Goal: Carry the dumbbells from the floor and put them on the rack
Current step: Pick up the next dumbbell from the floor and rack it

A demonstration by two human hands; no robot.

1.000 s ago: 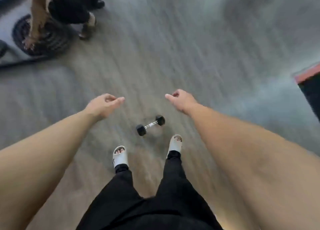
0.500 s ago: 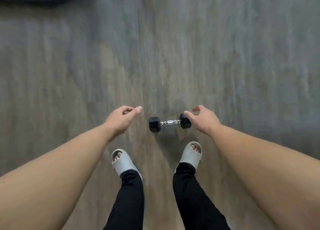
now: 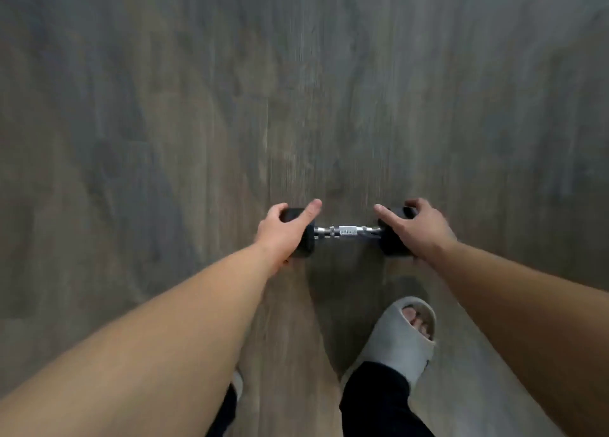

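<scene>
Grey-brown wood-grain plank floor (image 3: 204, 113) fills the view, its boards running away from the camera, evenly lit

text: none readable | dumbbell (image 3: 346, 231): no legible marking

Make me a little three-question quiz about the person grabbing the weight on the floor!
1. True or false: the left hand and the right hand each cup one black end of the dumbbell.
2. Which part of the dumbbell is left bare between the hands? A) a black end B) the silver handle C) nothing
3. Fill in: the grey sandal stands on the wooden ____, on the near side of the dumbbell.

Key: 1 true; 2 B; 3 floor.
</scene>
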